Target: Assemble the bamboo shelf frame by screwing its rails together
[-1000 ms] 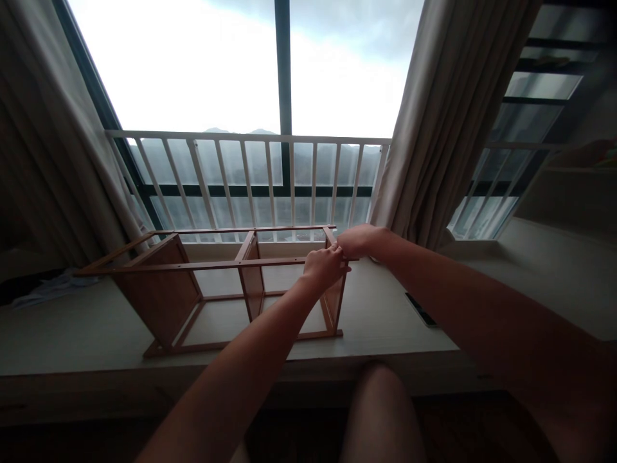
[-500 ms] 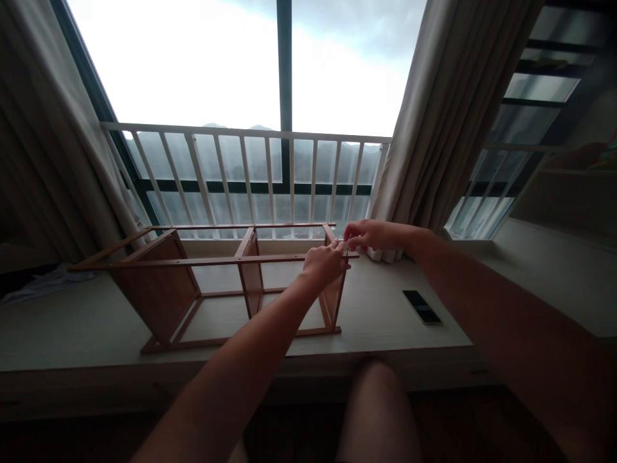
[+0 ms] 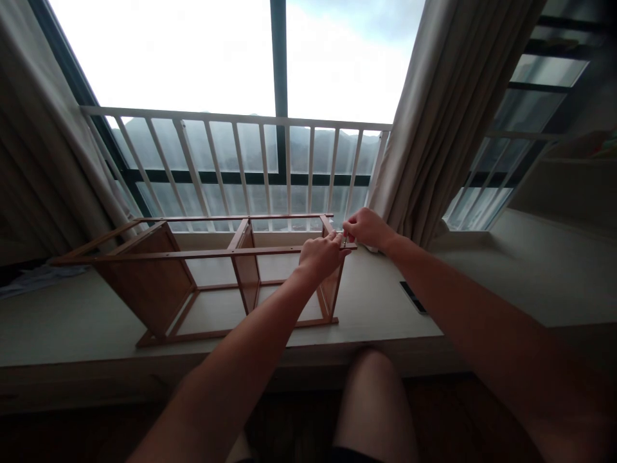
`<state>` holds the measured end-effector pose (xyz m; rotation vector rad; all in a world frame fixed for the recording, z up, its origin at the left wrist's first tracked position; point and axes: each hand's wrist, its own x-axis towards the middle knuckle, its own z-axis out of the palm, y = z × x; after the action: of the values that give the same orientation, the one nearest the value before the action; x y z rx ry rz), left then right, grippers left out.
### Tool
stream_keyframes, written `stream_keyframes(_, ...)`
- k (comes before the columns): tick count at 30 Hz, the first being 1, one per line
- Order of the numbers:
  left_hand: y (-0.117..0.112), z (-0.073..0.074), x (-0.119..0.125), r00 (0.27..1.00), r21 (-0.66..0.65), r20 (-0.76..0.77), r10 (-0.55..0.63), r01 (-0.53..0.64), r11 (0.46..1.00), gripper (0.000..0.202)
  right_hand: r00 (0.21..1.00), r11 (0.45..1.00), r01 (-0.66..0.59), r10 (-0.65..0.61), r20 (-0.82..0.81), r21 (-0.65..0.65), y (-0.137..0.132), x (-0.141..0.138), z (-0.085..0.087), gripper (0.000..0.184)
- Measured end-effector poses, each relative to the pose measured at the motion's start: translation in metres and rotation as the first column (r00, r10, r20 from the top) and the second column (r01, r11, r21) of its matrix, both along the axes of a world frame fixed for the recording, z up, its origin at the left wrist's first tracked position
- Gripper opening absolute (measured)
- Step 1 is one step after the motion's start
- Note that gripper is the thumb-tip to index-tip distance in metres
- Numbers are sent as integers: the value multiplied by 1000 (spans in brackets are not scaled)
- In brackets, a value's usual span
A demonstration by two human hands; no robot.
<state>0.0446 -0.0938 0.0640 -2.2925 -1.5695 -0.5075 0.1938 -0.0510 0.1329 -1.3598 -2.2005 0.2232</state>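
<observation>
A wooden shelf frame [image 3: 193,254] lies on its side on the pale window ledge [image 3: 72,321]. My left hand [image 3: 321,256] grips the right end of the frame's near top rail, fingers closed on it. My right hand [image 3: 366,228] sits just beyond that same corner, fingers pinched on something small that I cannot make out, right where the rail meets the end panel. The two hands almost touch.
A dark phone [image 3: 413,297] lies flat on the ledge right of the frame, partly behind my right forearm. A white railing [image 3: 241,161] and the window stand behind. Curtains [image 3: 434,116] hang on both sides. My knee [image 3: 373,399] is below the ledge's front edge.
The view has drifted, so the frame sits slightly left and higher. My right hand has drawn in closer to the frame's corner and my forearm now covers part of the phone.
</observation>
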Motion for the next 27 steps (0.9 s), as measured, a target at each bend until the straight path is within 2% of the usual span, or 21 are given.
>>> stream_keyframes(3,0,0,0,1000,2,-3,-2,2,1000,63,998,998,56,-56,-15,8,3,-6,-4,29)
stream_keyframes(7,-1,1,0,1000,8,10,0,0,1000,62,998,995,50,-53,-27,-92,2,-3,-3,26)
stream_keyframes(11,-2,1,1,1000,2,30,-7,7,1000,61,981,976,-178,166,-96,-129,2,13,-1,49)
stream_keyframes(14,-2,0,1,999,-5,37,-8,9,1000,62,955,951,-297,294,-47,-86,5,26,3,40)
stream_keyframes(18,-1,-1,1,999,4,34,-2,2,1000,61,968,968,-251,250,33,8,7,32,8,31)
stream_keyframes(27,-1,-2,1,999,27,28,-15,14,1000,59,986,986,-110,92,142,125,1,21,10,27)
